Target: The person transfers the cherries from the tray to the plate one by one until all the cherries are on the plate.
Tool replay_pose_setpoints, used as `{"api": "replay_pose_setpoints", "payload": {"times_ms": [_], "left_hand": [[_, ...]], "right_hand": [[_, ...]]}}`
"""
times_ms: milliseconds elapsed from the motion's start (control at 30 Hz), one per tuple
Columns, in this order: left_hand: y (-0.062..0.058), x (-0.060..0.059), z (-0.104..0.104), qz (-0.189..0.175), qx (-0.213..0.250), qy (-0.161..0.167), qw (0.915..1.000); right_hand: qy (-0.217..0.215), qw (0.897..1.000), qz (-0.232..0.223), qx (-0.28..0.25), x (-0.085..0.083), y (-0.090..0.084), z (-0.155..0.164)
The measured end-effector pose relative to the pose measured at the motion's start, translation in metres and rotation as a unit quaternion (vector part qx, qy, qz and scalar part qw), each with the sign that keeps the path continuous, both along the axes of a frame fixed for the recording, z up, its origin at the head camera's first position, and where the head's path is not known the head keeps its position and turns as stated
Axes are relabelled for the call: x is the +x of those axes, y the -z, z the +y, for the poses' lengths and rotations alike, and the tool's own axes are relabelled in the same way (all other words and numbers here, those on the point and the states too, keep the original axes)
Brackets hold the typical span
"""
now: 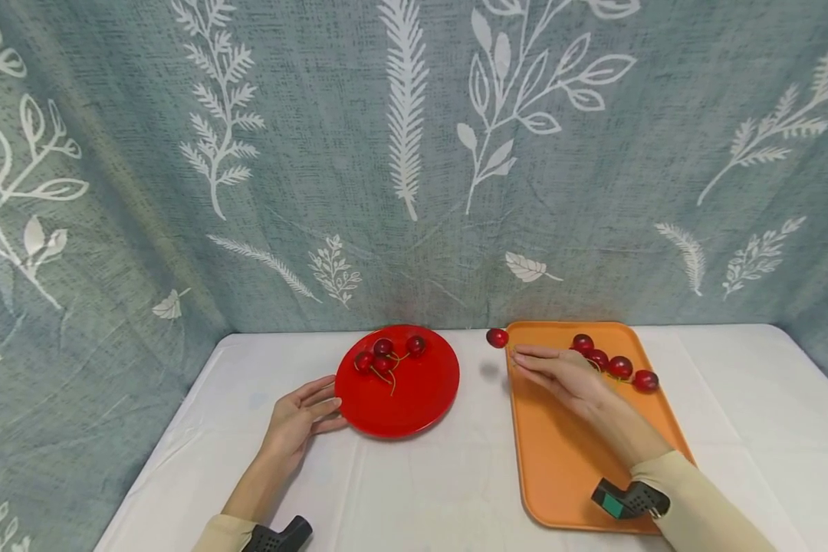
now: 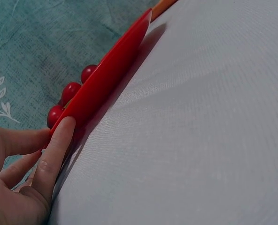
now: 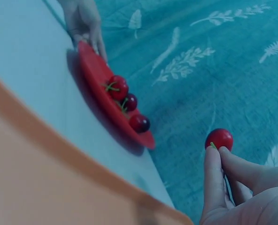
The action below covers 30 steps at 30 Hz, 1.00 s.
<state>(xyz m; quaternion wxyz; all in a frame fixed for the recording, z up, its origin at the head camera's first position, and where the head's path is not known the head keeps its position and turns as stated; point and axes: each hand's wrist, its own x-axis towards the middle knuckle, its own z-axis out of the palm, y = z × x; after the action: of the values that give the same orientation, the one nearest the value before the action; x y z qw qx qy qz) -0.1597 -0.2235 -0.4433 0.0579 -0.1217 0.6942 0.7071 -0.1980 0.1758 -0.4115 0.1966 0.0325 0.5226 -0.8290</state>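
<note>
My left hand (image 1: 297, 425) holds the left rim of a round red plate (image 1: 400, 410), with fingertips at its edge and side in the left wrist view. Several dark red cherries (image 1: 382, 363) with green stems lie toward the plate's far left part. Over the far left corner of an orange tray (image 1: 552, 460), my right hand (image 1: 566, 376) pinches the green stem of a single cherry (image 3: 219, 138) between thumb and fingertips. That cherry hangs above the white cloth, between plate and tray, its shadow beneath.
Several more cherries (image 1: 619, 367) lie in the tray's far right part, partly behind my right hand. A white cloth (image 1: 448, 491) covers the table. Behind it hangs a blue-green curtain (image 1: 359, 192) with white leaf prints, close to the table's far edge.
</note>
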Motion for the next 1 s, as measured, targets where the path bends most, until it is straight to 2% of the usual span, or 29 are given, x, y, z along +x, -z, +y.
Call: {"api": "replay_pose_setpoints", "payload": {"times_ms": [400, 767, 867, 1000], "left_hand": [[0.003, -0.002, 0.001, -0.003, 0.001, -0.002, 1.0], [0.003, -0.001, 0.002, -0.007, -0.001, -0.009, 0.9999], [0.003, -0.001, 0.001, -0.004, 0.0, -0.008, 1.0], [0.002, -0.001, 0.0, -0.004, 0.001, -0.007, 1.0]], "right_hand": [[-0.017, 1.0, 0.003, -0.001, -0.01, 0.003, -0.033], [0.022, 1.0, 0.002, 0.009, -0.017, 0.012, -0.069], [0.032, 0.999, -0.004, 0.023, -0.017, 0.014, -0.08], [0.04, 0.997, 0.011, 0.066, -0.019, 0.016, -0.093]]}}
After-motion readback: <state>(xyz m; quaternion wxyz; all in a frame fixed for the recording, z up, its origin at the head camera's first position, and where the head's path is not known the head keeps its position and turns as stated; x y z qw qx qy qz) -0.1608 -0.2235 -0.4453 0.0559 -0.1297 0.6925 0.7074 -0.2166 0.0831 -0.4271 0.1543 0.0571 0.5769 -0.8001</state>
